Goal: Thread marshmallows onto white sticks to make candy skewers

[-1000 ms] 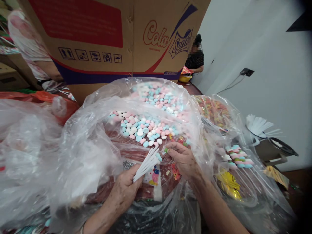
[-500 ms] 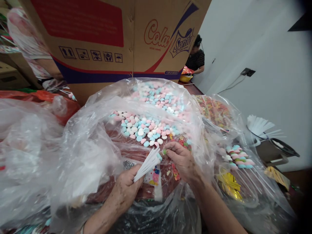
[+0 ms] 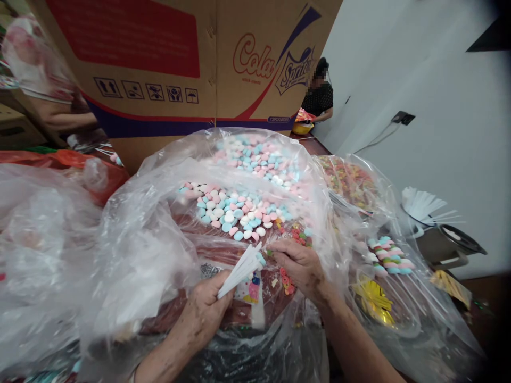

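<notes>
My left hand (image 3: 209,298) is closed around a bundle of thin white sticks (image 3: 241,268), which point up and to the right. A pale blue candy (image 3: 261,259) sits by the tips of the sticks. Just to the right, my right hand (image 3: 297,266) pinches a small green candy (image 3: 269,252), mostly covered by the fingers. Pink, white and blue candies (image 3: 229,213) lie loose beyond both hands, spilling from a clear plastic bag (image 3: 159,181). Red ring-shaped gummies (image 3: 286,282) lie below my right fingers, and more coloured gummies (image 3: 299,234) lie above them.
A large cardboard box (image 3: 159,117) stands behind the candies. At right are finished candy sticks (image 3: 391,256), a gold foil bow (image 3: 375,300), a bag of gummies (image 3: 347,178) and a pitcher (image 3: 451,247) near more white sticks (image 3: 423,205). Two co-workers are farther back.
My right hand has turned slightly, its fingers lower and more over the green candy. My left hand holds the sticks almost unmoved. The co-worker at left has shifted an arm.
</notes>
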### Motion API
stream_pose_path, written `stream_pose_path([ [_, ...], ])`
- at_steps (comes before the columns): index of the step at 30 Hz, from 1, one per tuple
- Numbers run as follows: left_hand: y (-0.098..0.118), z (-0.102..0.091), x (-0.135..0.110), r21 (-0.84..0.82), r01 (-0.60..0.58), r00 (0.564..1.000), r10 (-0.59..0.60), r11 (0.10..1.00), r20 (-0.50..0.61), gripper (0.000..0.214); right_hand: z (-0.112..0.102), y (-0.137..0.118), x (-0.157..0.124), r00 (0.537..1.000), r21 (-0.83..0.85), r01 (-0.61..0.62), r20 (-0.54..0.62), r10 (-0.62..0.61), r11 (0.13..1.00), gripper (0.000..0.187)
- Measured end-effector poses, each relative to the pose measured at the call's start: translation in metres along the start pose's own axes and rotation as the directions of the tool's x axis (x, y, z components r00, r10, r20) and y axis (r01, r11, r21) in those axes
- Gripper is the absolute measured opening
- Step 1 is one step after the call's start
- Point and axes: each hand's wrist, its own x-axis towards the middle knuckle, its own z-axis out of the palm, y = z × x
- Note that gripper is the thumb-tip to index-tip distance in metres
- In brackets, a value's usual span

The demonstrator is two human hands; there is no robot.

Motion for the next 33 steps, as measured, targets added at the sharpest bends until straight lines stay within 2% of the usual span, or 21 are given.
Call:
stream_pose_path([
  [4,0.001,0.000,0.001,-0.013,0.010,1.000,-0.010,1.000,0.005,0.029,-0.002,0.006,-0.001,0.987,0.192,-0.155,0.067,0.145,0.969,0.013],
  [6,0.001,0.000,0.001,-0.016,0.015,1.000,-0.015,1.000,0.008,0.029,-0.003,0.007,-0.002,0.978,0.237,-0.205,0.085,0.190,0.950,0.014],
  [9,-0.001,0.001,0.000,-0.026,0.029,1.000,-0.029,0.999,0.008,0.029,-0.003,0.006,-0.004,0.988,0.161,-0.144,0.077,0.133,0.976,0.015],
  [12,-0.005,0.002,0.000,-0.037,0.034,0.999,-0.034,0.999,0.002,0.030,0.000,0.005,-0.005,0.997,0.090,-0.072,0.022,0.070,0.993,0.015],
  [14,-0.007,0.002,0.000,-0.040,0.031,1.000,-0.031,0.999,-0.003,0.029,0.003,0.005,-0.005,0.990,0.143,-0.129,-0.040,0.136,0.981,0.012],
  [16,-0.007,0.003,0.000,-0.042,0.031,0.999,-0.031,0.999,-0.009,0.028,0.007,0.005,-0.005,0.965,0.269,-0.216,-0.085,0.246,0.939,0.010],
  [18,-0.006,0.003,0.001,-0.038,0.028,1.000,-0.028,0.999,-0.012,0.027,0.010,0.006,-0.006,0.939,0.390,-0.268,-0.097,0.329,0.881,0.011],
  [20,-0.005,0.003,0.002,-0.034,0.027,1.000,-0.027,0.999,-0.011,0.027,0.012,0.007,-0.007,0.928,0.452,-0.286,-0.088,0.361,0.845,0.013],
  [24,-0.005,0.002,0.000,-0.027,0.038,0.999,-0.038,0.999,0.001,0.028,0.011,0.009,-0.009,0.938,0.400,-0.298,-0.044,0.343,0.867,0.017],
  [28,-0.005,0.003,-0.001,-0.024,0.047,0.999,-0.047,0.999,-0.010,0.029,0.010,0.006,-0.012,0.957,0.237,-0.243,-0.098,0.272,0.941,0.014],
  [33,-0.007,0.004,0.000,-0.021,0.042,0.999,-0.042,0.999,-0.012,0.026,0.011,0.005,-0.017,0.958,0.312,-0.251,-0.053,0.281,0.916,0.016],
])
